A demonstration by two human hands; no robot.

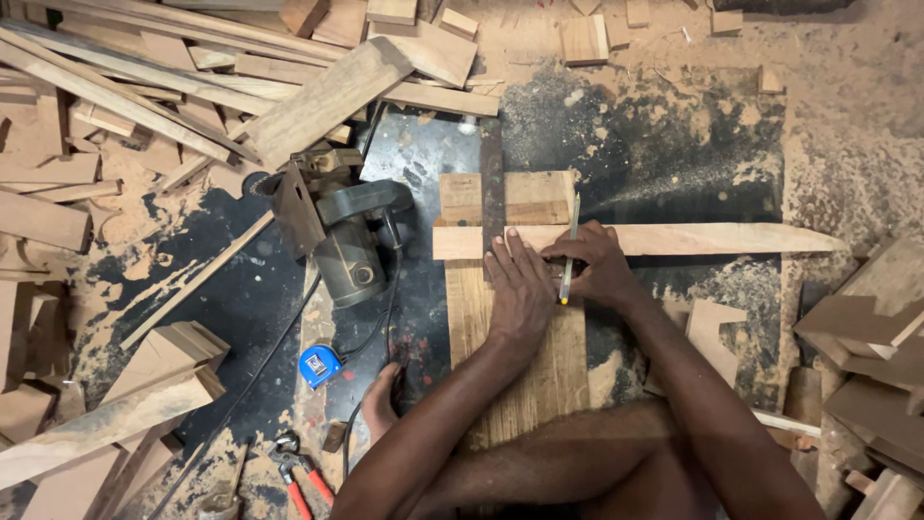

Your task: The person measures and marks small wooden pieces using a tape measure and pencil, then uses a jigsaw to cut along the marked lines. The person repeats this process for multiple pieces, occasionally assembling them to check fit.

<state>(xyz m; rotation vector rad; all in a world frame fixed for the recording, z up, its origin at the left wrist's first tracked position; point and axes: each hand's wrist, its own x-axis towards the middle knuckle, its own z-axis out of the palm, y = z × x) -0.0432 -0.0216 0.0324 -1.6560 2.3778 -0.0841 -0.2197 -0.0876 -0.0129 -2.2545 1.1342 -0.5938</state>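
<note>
Left hand (520,294) lies flat, open, on the broad brown wooden plank (520,376); right hand (592,262) grips a slim pencil (570,248), apparently against the pale crosswise strip (712,239).

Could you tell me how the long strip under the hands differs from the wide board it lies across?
The long strip is narrow, pale and runs left to right, tapering to a point at its right end; the wide board is broader, darker and runs toward the person. The strip lies on top, pressed by the left hand; the board rests on the floor. Both are bare wood.
</note>
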